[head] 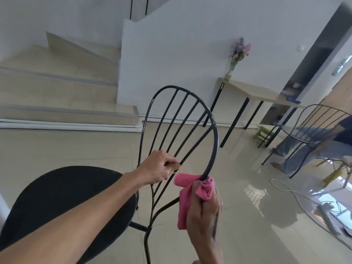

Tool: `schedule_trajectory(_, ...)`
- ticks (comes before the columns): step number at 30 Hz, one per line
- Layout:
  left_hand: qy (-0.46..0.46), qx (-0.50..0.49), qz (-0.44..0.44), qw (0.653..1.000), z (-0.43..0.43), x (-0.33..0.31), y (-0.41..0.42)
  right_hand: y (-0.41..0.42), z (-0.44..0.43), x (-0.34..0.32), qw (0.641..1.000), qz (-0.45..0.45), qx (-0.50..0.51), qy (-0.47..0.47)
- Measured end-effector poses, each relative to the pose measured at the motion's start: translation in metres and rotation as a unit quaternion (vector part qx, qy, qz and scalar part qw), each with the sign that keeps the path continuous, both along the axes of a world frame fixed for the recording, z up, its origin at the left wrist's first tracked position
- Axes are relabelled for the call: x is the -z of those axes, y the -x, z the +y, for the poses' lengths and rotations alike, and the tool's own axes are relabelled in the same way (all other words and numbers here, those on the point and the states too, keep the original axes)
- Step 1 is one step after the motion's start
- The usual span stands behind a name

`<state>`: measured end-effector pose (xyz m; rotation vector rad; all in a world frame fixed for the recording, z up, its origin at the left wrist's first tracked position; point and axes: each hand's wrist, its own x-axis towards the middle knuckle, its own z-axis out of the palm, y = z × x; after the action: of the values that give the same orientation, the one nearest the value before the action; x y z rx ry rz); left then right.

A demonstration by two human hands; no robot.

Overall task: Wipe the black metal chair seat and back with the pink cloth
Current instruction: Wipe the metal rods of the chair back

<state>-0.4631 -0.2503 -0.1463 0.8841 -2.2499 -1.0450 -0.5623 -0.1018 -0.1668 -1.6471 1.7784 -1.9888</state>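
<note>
Head view places the work at the chair back [177, 119], not the seat [66, 202]. The right hand [204, 216] has its fingers [197, 195] closed around the pink cloth [187, 204], which is wrapped round the outer hoop [215, 141] at its lower right end. The left hand [159, 166] steadies the chair, its fingers curled tight round one inner spoke [196, 145]. Judged state: the hoop pass is under way. The spokes and the round seat show no sign of wiping either way, so both should be treated as remaining.

Bright daylight, glossy floor [247, 187] glare, edge blur
</note>
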Motion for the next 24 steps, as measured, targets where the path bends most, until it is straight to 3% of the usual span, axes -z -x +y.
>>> schedule_trajectory(3,0.003,0.001,-0.010,1.000,0.000,0.000,0.001,0.013,-0.005,-0.053,0.999,0.002,0.034,-0.040)
schedule_trajectory(7,0.000,-0.001,-0.019,1.000,-0.001,-0.002,0.002,0.035,-0.025,-0.118,0.976,0.077,0.081,-0.186)
schedule_trajectory(11,0.009,0.009,-0.018,1.000,0.000,-0.005,0.005,0.059,-0.069,-0.163,0.919,0.162,0.108,-0.343)
schedule_trajectory(15,0.012,0.012,-0.011,1.000,-0.001,-0.004,0.007,0.072,-0.119,-0.185,0.871,0.229,0.098,-0.424)
schedule_trajectory(20,0.034,-0.002,-0.014,0.999,-0.001,0.001,0.008,0.061,-0.155,-0.206,0.874,0.157,0.046,-0.458)
schedule_trajectory(24,0.049,-0.024,-0.008,0.999,-0.001,0.007,0.006,0.058,-0.140,-0.204,0.899,0.096,0.003,-0.428)
